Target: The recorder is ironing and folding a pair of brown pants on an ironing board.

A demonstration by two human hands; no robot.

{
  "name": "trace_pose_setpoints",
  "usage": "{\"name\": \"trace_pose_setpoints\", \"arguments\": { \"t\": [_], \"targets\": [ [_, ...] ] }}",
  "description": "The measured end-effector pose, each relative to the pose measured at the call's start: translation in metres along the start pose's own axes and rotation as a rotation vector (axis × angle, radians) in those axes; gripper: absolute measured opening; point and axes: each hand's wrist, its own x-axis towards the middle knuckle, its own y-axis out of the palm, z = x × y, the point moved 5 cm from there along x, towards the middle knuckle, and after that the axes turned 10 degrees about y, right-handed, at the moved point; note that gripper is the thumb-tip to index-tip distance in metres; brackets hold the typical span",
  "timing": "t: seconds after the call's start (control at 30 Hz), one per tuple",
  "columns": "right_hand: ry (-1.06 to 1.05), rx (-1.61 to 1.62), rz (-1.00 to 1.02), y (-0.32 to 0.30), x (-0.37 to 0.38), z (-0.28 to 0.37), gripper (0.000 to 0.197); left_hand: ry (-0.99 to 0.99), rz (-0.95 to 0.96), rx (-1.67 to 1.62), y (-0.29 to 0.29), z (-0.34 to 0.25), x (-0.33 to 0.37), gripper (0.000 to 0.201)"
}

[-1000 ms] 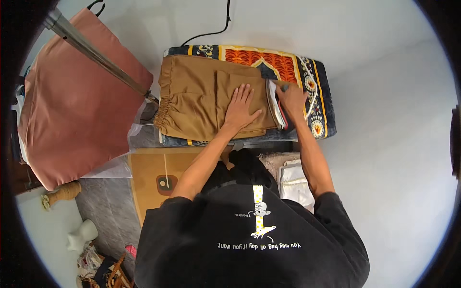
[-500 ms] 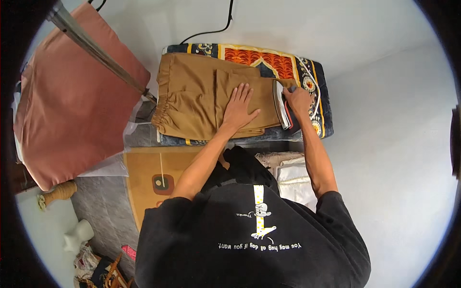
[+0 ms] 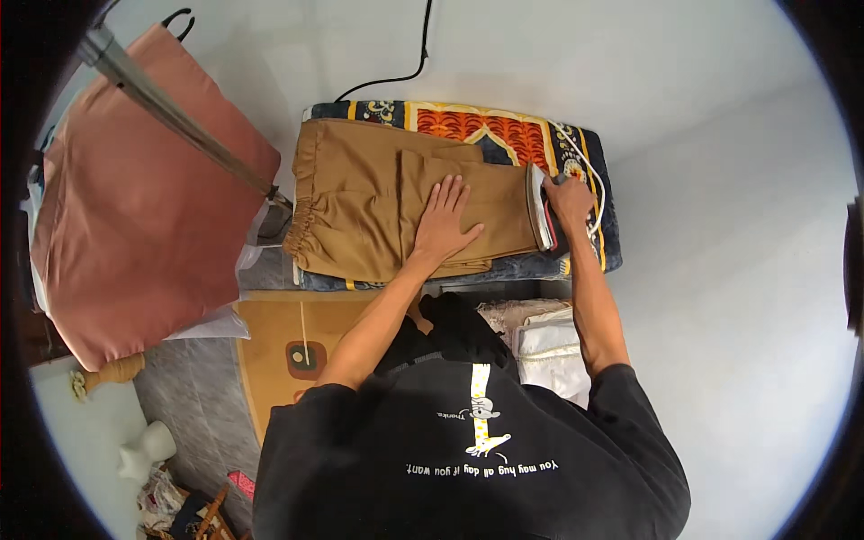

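Pressing seems underway — right hand (image 3: 571, 202) curled round a dark, red-and-white-edged iron (image 3: 544, 221), left hand (image 3: 442, 227) flat, fingers spread, grasping nothing, on brown cloth trousers (image 3: 355, 193); next stroke needs them taut.

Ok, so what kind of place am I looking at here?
Probably an ironing corner in a home or small clothing workroom: brown trousers lie on a patterned cloth, the right hand grips what looks like an iron, and pink fabric shows behind a metal pole.

Pale wall (image 3: 720, 261) at right; grey floor (image 3: 184, 387) at lower left; tan mat (image 3: 268, 328) on it; metal pole (image 3: 180, 120) slanting above.
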Motion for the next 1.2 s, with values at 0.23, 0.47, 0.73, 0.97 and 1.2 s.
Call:
{"name": "trace_pose_setpoints", "arguments": {
  "t": [0.23, 0.47, 0.73, 0.97, 1.2],
  "targets": [
    [-0.049, -0.020, 0.025, 0.008, 0.000, -0.009, 0.059, -0.019, 0.021, 0.013, -0.003, 0.002, -0.001, 0.087],
    [0.025, 0.027, 0.021, -0.006, 0.008, -0.004, 0.062, -0.017, 0.010, 0.033, -0.001, -0.001, 0.000, 0.088],
    [-0.121, 0.063, -0.065, -0.005, -0.033, -0.022, 0.058, -0.025, 0.010, 0.035, 0.000, 0.003, 0.000, 0.088],
    [-0.498, 0.105, 0.117, -0.037, -0.049, -0.028, 0.054, -0.018, 0.010, 0.037, -0.001, 0.002, -0.001, 0.089],
    [-0.631, 0.208, 0.010, -0.019, -0.051, 0.026, 0.047, -0.003, -0.164, 0.001, -0.027, -0.002, 0.007, 0.081]
  ]
}}
